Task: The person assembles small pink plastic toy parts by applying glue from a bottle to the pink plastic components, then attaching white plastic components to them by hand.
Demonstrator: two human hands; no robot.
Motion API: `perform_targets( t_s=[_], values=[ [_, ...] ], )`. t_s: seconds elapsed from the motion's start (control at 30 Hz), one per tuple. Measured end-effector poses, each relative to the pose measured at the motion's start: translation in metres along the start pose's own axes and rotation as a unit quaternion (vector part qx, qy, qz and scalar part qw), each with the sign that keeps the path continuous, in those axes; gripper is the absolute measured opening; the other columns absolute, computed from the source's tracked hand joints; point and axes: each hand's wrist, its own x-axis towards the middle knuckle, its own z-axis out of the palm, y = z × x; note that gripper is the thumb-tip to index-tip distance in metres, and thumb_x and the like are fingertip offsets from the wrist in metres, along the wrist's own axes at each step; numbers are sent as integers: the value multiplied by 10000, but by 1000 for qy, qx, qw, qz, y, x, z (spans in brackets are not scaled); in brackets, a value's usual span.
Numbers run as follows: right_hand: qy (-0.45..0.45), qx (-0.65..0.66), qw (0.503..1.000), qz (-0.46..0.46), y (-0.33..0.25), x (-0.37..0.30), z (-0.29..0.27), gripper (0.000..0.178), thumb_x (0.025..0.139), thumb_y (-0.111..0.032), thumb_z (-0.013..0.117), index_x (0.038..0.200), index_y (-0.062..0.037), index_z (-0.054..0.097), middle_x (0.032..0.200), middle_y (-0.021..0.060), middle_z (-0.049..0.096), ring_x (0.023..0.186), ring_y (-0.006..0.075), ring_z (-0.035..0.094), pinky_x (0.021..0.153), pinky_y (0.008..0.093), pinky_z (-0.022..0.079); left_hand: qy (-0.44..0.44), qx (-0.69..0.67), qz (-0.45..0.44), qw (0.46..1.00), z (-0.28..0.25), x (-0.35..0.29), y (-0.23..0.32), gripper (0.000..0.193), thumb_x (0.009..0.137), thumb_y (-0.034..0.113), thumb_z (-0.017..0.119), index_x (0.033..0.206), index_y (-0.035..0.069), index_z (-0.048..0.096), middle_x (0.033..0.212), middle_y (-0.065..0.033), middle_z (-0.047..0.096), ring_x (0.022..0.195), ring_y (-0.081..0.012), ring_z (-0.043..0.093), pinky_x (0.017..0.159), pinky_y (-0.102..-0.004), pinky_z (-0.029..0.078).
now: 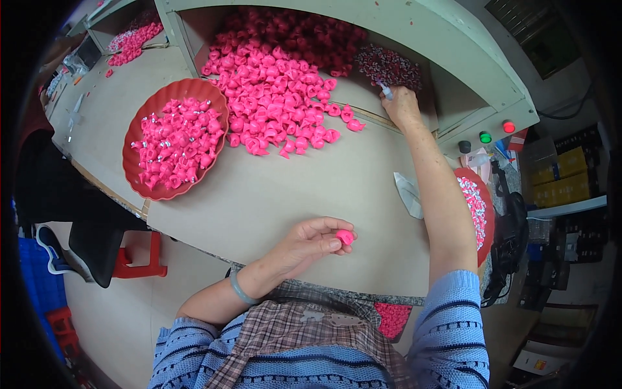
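Left hand (317,240) pinching pink piece (345,237), right hand (402,107) closed around pale nozzled bottle (387,92)

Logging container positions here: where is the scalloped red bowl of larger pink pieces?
The red bowl stands on the tabletop at the head view's left, just left of the big pink pile, beyond the left hand.

This is a workshop: identical pink parts (275,94) lie heaped toward the tabletop's (304,188) back, a red button (508,126) sits above its right end, and boxes (570,162), seemingly stock, stand beyond.
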Motion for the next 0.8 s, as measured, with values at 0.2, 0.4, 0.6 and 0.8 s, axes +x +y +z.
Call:
perform_targets(
  t_s=[0.2,0.4,0.6,0.8],
  values=[
    [-56,31,998,0,9,7,-7,180,752,-88,623,912,-85,706,920,186,671,896,336,645,819,390,513,6,18,-2,1000,0,-1,-2,325,891,59,598,1208,6,550,1151,-145,599,963,-171,616,873,-297,500],
    [-36,31,999,25,6,6,-7,158,744,-89,627,879,-83,709,922,168,677,919,314,645,834,376,504,14,8,-7,1000,0,-1,-2,314,889,57,601,1196,7,558,1141,-146,602,951,-166,615,864,-294,501],
    [-99,77,992,5,15,7,-18,194,739,-116,656,927,-82,689,949,174,670,926,319,643,840,387,497,5,16,-4,1000,-1,1,-2,315,901,68,593,1202,-7,543,1103,-97,608,970,-162,608,883,-295,491],
    [-76,81,994,-5,13,6,-19,206,746,-113,657,948,-72,670,945,183,664,928,330,639,821,386,497,2,14,-1,1000,-2,2,-1,291,884,64,610,1167,8,567,1116,-138,609,938,-159,613,858,-294,500]
  ],
)
